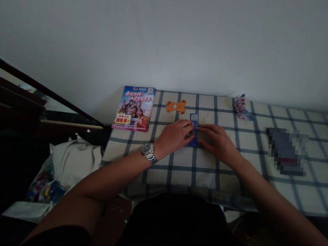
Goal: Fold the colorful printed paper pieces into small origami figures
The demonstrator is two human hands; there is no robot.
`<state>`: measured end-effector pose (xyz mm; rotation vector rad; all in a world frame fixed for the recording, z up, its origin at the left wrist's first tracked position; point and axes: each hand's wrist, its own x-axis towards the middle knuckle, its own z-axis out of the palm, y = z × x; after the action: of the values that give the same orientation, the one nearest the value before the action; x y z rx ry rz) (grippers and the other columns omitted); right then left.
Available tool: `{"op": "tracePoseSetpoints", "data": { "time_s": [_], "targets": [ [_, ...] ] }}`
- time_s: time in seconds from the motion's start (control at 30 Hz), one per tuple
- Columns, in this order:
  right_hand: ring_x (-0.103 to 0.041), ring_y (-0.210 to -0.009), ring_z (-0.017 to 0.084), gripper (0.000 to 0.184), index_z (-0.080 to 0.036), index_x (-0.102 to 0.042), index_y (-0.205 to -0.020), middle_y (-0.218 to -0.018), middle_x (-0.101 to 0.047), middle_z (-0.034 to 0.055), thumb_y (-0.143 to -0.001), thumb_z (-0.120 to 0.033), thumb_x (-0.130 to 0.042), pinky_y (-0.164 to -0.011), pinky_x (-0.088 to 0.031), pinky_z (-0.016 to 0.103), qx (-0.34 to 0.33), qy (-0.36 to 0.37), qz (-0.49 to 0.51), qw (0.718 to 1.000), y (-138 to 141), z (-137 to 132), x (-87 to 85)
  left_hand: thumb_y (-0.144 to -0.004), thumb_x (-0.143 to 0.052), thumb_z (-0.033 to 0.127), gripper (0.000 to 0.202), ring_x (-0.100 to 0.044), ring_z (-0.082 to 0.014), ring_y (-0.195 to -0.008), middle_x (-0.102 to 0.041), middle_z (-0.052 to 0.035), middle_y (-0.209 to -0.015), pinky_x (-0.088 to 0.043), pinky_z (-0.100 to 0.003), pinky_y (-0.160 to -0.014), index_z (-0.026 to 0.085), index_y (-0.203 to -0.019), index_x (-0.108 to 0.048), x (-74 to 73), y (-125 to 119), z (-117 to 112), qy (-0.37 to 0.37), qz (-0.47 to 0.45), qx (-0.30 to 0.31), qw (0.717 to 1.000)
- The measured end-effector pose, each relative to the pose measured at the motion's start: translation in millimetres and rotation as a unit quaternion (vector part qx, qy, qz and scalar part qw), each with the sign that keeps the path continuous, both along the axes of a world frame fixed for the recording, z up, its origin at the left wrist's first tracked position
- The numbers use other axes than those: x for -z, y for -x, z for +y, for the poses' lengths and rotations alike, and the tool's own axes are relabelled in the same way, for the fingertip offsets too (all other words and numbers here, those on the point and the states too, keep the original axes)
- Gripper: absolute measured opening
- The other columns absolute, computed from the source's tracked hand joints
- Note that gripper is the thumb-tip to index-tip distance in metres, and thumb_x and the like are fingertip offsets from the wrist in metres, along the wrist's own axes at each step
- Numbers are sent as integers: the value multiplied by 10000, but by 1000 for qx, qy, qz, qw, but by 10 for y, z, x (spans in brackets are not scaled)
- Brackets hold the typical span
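Two hands are met over a blue strip (194, 122). The left hand (176, 136) (watch (148, 150) on the wrist) and the right hand (217, 143) are each half-curled, fingertips laid on its lower part; pinch or mere press cannot be told. The strip is laid flat on the checked cloth (206, 168), its far end poking out beyond the fingers. Paper, it is judged: light, thin, easily creased, apt to slide, so best taken by its long edges. Beyond the left hand an orange bear (176, 106) is seen, with a flyer (133, 107) further left.
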<state>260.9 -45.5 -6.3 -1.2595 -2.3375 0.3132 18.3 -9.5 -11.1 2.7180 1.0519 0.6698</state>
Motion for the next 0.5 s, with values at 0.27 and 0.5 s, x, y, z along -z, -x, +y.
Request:
{"op": "tracePoseSetpoints", "data": {
  "time_s": [0.27, 0.5],
  "targets": [
    [-675, -1222, 306, 332, -251, -668, -1345, -1314, -682, 138, -1022, -300, -609, -1078, -567, 527, 11, -10, 44, 999, 38, 221, 0, -1062, -601, 366, 295, -634, -267, -1240, -678, -108, -1337, -570, -427, -1049, 149, -1246, -681, 4, 44, 65, -28, 31, 26, 999],
    [-647, -1326, 320, 327, -261, -675, -1342, -1465, -643, 142, -1024, -268, -601, -1105, -553, 559, -11, -17, 29, 999, 41, 367, 109, -1073, -573, 315, 265, -610, -247, -1281, -641, -101, -1391, -545, -433, -1103, 183, -1272, -689, -8, 108, 129, -28, 23, 53, 998]
  ]
}}
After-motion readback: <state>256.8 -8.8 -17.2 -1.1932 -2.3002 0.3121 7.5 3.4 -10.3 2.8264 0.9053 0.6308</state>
